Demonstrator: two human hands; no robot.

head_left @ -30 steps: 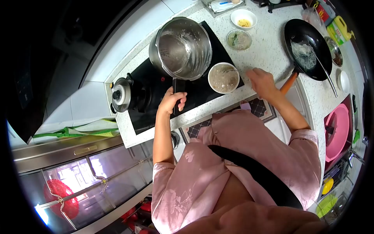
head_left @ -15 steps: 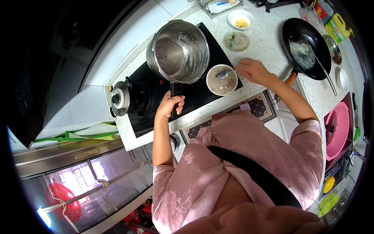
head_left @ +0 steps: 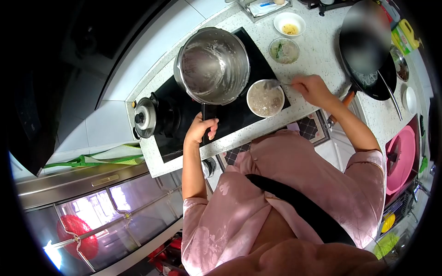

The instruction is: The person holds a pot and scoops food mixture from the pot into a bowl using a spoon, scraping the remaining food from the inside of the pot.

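My left hand (head_left: 202, 129) is wrapped round the black handle of a metal pressure cooker pot (head_left: 212, 66), which is tipped so its mouth faces me. Whitish residue streaks the pot's inside wall. Just right of the pot, a white bowl (head_left: 265, 98) holds a greyish-brown porridge-like food nearly up to its rim. My right hand (head_left: 312, 89) grips the handle of a metal spoon (head_left: 273, 84). The spoon's head is blurred and lies at the bowl's upper right rim; I cannot tell whether it touches the food.
On the black cooktop (head_left: 184, 148) at left stands a lidded pot (head_left: 145, 117). Behind the bowl are a glass dish (head_left: 284, 50) and a white bowl with yellow food (head_left: 289, 24). A black wok (head_left: 386, 85) with noodles, partly blurred, sits right; a pink basin (head_left: 400, 161) is in the sink.
The spoon has moved from over the middle of the bowl to its upper right rim, my right hand shifting right with it. My left hand keeps its hold on the pot handle.
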